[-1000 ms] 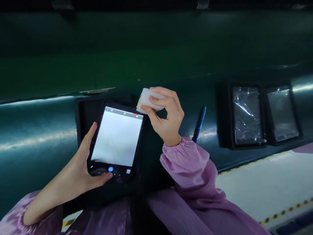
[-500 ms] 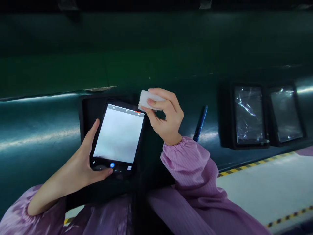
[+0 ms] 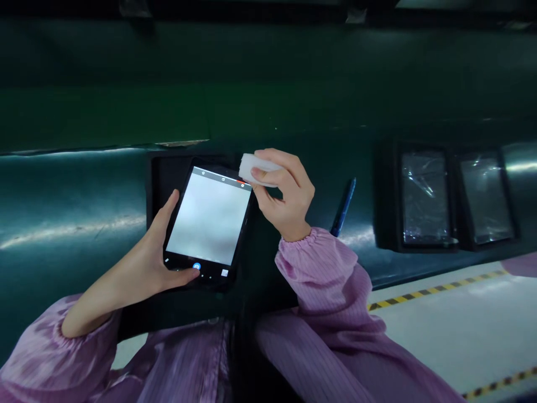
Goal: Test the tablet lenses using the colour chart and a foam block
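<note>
Left hand point(image 3: 145, 266) on a lit tablet point(image 3: 210, 215); right hand point(image 3: 289, 196) pinching a white block point(image 3: 260, 168).
The left hand, spread wide, holds the tablet's left side, thumb on its lower border; a dark tray point(image 3: 160, 182) shows behind. The block, nipped between thumb and bent fingers, is at the tablet's upper right corner. Farther right: a blue pen point(image 3: 346, 204), then two black boxes point(image 3: 388, 207) under clear film point(image 3: 425, 193).

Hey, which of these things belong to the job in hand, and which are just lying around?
Seemingly in use:
lit device, gripped by the left hand
white block, pinched in the right hand
possibly the black tray behind the device

Apparently just lying about:
blue pen
two black boxes with clear plastic
</note>
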